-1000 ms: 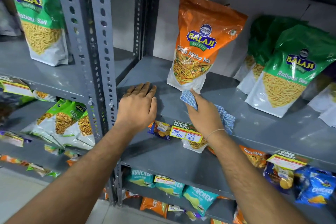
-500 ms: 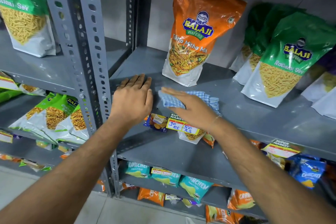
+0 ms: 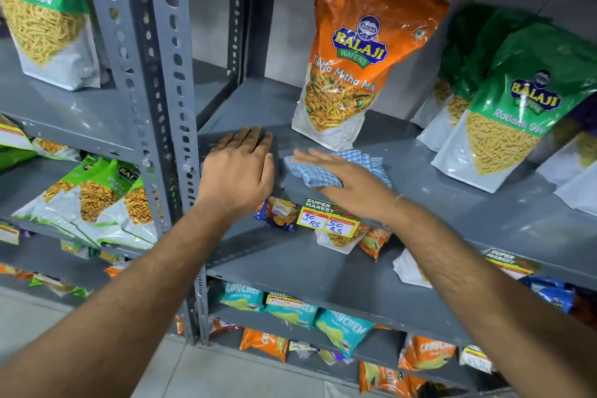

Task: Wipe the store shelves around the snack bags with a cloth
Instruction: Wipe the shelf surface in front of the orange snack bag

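Pressing flat on the blue checked cloth [image 3: 326,171], the right hand [image 3: 352,187] lies with fingers straight and together, near the grey metal shelf's [image 3: 452,203] front edge, just before the orange Tikha Mitha Mix bag [image 3: 358,55]. The left hand [image 3: 239,171] rests palm-down, gripping nothing, beside the perforated upright [image 3: 142,74]. Green Ratlami Sev bags [image 3: 517,107] stand to the right.

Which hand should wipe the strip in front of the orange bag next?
Right. The right hand already presses the blue checked cloth flat just before the orange bag; the left hand lies bare on the shelf edge.
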### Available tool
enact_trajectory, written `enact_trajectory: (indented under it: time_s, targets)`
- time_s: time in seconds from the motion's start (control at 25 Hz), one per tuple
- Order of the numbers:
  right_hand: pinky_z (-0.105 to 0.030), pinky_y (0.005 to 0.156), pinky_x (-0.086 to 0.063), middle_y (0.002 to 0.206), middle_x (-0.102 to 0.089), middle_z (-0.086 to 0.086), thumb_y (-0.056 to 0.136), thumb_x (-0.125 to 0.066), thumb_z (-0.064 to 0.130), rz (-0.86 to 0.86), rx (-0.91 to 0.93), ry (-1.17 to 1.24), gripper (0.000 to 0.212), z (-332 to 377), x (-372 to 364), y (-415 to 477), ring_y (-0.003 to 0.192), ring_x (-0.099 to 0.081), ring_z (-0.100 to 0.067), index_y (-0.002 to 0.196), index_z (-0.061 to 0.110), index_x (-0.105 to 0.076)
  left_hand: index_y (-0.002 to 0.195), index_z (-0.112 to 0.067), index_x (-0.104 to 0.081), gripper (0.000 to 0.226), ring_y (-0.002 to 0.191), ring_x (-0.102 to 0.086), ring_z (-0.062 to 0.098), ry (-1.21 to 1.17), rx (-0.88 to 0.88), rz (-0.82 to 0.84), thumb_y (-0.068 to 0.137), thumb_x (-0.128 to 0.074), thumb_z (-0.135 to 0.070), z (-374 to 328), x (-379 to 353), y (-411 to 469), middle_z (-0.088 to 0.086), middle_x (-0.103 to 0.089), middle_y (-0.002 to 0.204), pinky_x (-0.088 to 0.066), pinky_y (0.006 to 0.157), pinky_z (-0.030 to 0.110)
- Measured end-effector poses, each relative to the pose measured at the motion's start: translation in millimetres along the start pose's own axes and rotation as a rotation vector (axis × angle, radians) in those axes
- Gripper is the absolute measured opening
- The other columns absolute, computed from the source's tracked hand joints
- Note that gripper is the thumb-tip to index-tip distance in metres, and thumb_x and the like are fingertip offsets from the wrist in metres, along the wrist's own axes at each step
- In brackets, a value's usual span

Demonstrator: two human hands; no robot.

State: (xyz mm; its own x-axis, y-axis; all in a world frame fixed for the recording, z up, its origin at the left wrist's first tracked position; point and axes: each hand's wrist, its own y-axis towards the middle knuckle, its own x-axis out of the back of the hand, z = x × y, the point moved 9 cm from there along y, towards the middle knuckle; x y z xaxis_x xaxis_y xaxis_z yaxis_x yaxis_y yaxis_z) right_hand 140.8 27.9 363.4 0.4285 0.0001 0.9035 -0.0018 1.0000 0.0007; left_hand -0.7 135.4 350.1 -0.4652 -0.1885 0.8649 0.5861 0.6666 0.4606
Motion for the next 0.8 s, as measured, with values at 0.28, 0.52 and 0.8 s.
enact_trajectory:
  time_s: [0.28, 0.52, 0.8]
  targets:
    - [-0.029, 0.116, -0.034, 0.142, -0.059, 0.015, 0.097, -0.056, 0.001, 0.033, 0.057, 0.179, 0.047, -7.0, 28.7, -98.4, 0.138, -0.048, -0.005, 0.139, 0.022, -0.056, 0.146, -0.014, -0.057, 0.062, 0.146, -0.049, 0.030, -0.011, 0.016, -0.012, 0.100, -0.024, -0.038, 0.2, 1.1, 0.5, 0.015, -0.054, 0.155, -0.036, 0.122, 0.048]
    - [-0.016, 0.106, -0.042, 0.126, -0.063, 0.029, 0.097, -0.056, 0.001, -0.350, -0.078, 0.192, 0.043, -28.7, 71.8, -43.7, 0.116, -0.055, 0.017, 0.131, 0.027, -0.060, 0.146, -0.014, -0.058, 0.058, 0.144, -0.051, 0.029, 0.006, -0.005, -0.016, 0.101, -0.028, -0.036, -1.7, 0.7, -0.2, 0.014, -0.056, 0.154, -0.038, 0.120, 0.046]
    - [-0.032, 0.114, -0.040, 0.143, -0.060, 0.011, 0.096, -0.058, 0.013, -0.179, -0.068, 0.265, 0.047, -16.3, 16.7, -74.3, 0.135, -0.052, -0.006, 0.140, 0.027, -0.057, 0.149, -0.012, -0.055, 0.062, 0.143, -0.053, 0.031, -0.157, 0.004, -0.009, 0.102, -0.024, -0.039, -1.2, 13.3, -4.6, 0.014, -0.055, 0.154, -0.041, 0.118, 0.049]
